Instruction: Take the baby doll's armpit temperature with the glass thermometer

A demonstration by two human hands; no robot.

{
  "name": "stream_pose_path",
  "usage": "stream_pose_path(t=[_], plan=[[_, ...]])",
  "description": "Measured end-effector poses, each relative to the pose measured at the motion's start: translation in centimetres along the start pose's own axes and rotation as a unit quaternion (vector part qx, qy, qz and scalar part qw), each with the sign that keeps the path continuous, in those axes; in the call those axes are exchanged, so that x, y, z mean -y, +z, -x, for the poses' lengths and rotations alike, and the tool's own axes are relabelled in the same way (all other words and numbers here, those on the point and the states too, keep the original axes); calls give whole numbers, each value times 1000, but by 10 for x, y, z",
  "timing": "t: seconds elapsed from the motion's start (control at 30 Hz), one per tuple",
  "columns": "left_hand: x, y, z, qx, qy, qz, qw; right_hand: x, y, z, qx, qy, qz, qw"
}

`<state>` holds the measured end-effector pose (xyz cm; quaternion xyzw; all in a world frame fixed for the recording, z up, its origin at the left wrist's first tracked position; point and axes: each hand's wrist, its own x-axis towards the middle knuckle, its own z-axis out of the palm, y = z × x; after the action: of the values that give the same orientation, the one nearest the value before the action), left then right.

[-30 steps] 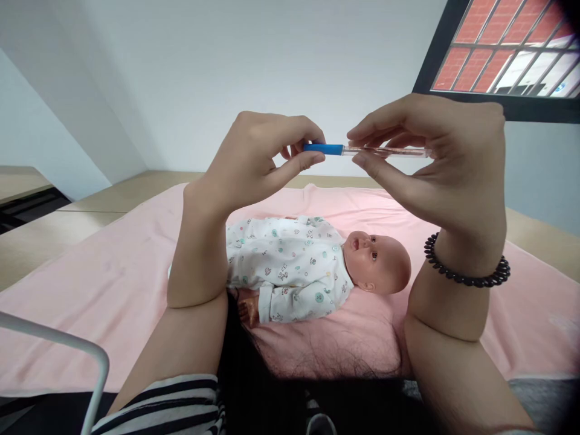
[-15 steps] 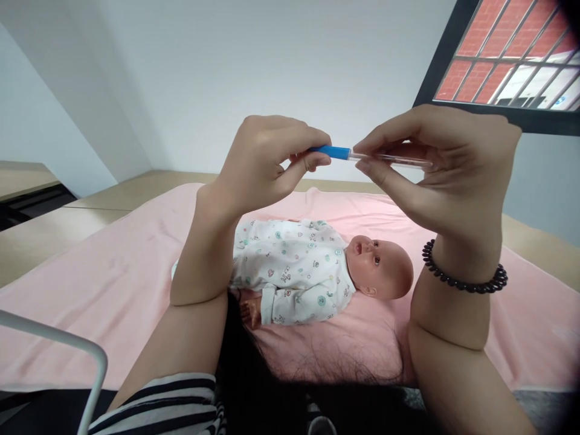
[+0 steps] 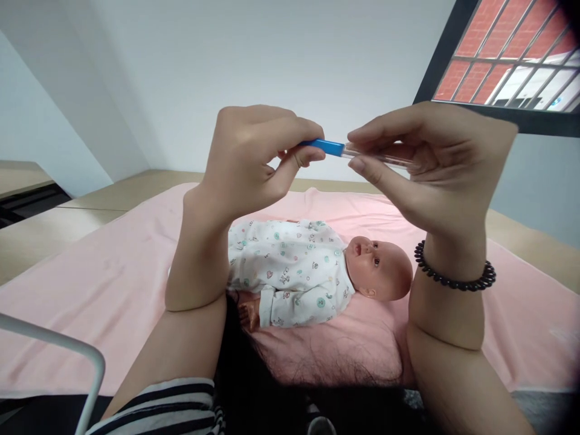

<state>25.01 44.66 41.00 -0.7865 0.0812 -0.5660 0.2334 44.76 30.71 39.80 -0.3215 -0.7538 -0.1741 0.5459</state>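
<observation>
Raised above the doll, my left hand [image 3: 267, 151] pinches the blue cap [image 3: 330, 147] of a slim thermometer case between thumb and fingers. My right hand [image 3: 435, 163] grips the clear tube [image 3: 380, 158] of the same case, with its far end partly hidden by the palm. Cap and tube are in line and touch; whether something lies inside the tube is hard to make out. Below my hands a baby doll [image 3: 290, 266] in a white printed outfit lies on its back, head to the right. My left forearm hides its legs.
A pink blanket [image 3: 90, 272] covers most of the wooden table [image 3: 149, 178] under the doll. At the lower left a pale curved bar [image 3: 58, 338] crosses the view. A barred window [image 3: 507, 60] is at the upper right, in a white wall [image 3: 272, 54].
Both hands have shifted slightly left with the thermometer case, which is tilted a little more. The doll lies as before.
</observation>
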Motion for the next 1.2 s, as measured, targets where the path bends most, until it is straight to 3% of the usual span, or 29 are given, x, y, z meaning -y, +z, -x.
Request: stream_pose_path(t=[0.2, 0.33, 0.5, 0.7, 0.87, 1.2], plan=[[10, -17, 2, 35, -103, 26, 994, -17, 1, 0, 78, 21, 0, 997], [14, -17, 3, 24, -147, 46, 988, -16, -9, -3, 53, 28, 23, 998], [22, -8, 8, 0, -137, 70, 988, -14, -27, -3, 60, 59, 72, 994], [25, -5, 10, 25, -126, 69, 989, -20, -36, -1, 55, 71, 103, 991], [21, -5, 10, 57, -144, 69, 986, -22, -37, -1, 11, 48, 103, 993], [24, -6, 11, 32, -145, 60, 987, -23, -40, -3, -94, 49, 78, 991]])
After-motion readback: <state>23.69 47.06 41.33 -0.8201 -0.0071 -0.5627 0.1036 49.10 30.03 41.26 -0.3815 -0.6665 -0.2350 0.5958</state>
